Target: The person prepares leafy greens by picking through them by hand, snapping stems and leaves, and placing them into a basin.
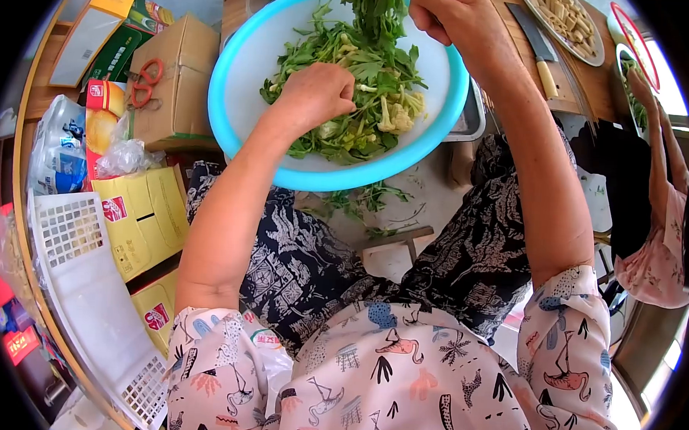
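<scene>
Smooth plastic is seen in the basin (pixel 220 94). A rough, knobbly texture is shown by the cauliflower (pixel 401 114), a crinkled one by the greens (pixel 370 70). The cleaver (pixel 532 40) is bladed in metal; matt cardboard is seen in the carton (pixel 182 93), wood in the surface (pixel 598 89).

Wooden table (pixel 591 84); knife (pixel 532 34); plate (pixel 597 60)

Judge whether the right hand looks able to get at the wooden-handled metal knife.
Probably yes: the knife lies uncovered beside the right forearm, though the right hand would likely need to release its leafy green bunch.
</scene>
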`<control>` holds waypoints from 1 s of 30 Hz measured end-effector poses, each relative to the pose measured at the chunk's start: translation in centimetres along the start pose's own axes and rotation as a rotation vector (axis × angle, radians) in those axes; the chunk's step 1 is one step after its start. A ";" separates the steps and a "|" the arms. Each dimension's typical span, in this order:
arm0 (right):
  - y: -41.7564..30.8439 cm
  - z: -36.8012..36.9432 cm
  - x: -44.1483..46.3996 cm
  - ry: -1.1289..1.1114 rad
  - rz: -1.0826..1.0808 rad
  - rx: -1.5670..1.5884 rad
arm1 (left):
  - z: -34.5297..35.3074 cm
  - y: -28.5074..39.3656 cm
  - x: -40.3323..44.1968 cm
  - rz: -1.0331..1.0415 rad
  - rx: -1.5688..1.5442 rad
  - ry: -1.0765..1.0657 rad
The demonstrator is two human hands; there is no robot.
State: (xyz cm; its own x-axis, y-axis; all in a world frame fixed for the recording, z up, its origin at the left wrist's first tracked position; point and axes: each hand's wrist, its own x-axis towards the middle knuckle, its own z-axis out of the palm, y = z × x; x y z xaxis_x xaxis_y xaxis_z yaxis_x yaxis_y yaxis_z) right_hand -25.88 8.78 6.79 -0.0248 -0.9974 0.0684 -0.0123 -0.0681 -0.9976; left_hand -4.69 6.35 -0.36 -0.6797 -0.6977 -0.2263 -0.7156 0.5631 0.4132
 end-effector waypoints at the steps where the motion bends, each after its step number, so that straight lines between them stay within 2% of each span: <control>1: 0.1 -0.1 0.0 -0.021 -0.022 0.012 | 0.0 0.0 0.0 0.009 0.037 -0.009; 6: 0.5 -0.4 0.2 -0.041 -0.039 0.021 | -0.5 -0.2 -0.4 -0.019 0.088 0.039; 8: 0.8 -0.8 0.3 -0.054 -0.043 0.013 | -1.7 -1.5 -0.3 -0.072 -0.264 0.167; 10: 0.3 -0.5 -0.1 -0.037 -0.027 -0.004 | -3.4 -2.2 -0.6 -0.040 -0.606 0.248; 13: 0.4 -0.1 -0.3 -0.044 -0.074 -0.087 | -5.8 -3.1 -1.5 0.021 -0.940 0.394; 14: 0.7 -0.1 -0.4 -0.058 -0.127 -0.152 | -6.2 -3.4 -1.7 0.026 -0.929 0.412; 17: -0.1 1.0 -1.0 -0.093 -0.066 -0.199 | -7.0 -4.0 -2.2 0.041 -1.344 0.520; 21: 0.4 2.2 -1.4 -0.153 -0.065 -0.158 | -7.2 -4.6 -2.4 -0.053 -1.468 0.567; 25: 0.4 3.2 -1.6 -0.192 -0.046 -0.172 | -7.1 -4.9 -2.4 0.035 -1.532 0.551; 30: 0.7 4.0 -1.7 -0.234 -0.034 -0.192 | -6.8 -4.7 -2.3 -0.013 -1.626 0.587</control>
State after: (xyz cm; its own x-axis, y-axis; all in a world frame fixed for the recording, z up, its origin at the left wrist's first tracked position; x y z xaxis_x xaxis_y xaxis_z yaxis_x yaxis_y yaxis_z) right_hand -21.86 10.33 5.93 0.2098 -0.9748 0.0753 -0.1981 -0.1178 -0.9731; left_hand 1.35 2.28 4.22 -0.2665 -0.9617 -0.0634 0.4134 -0.1735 0.8939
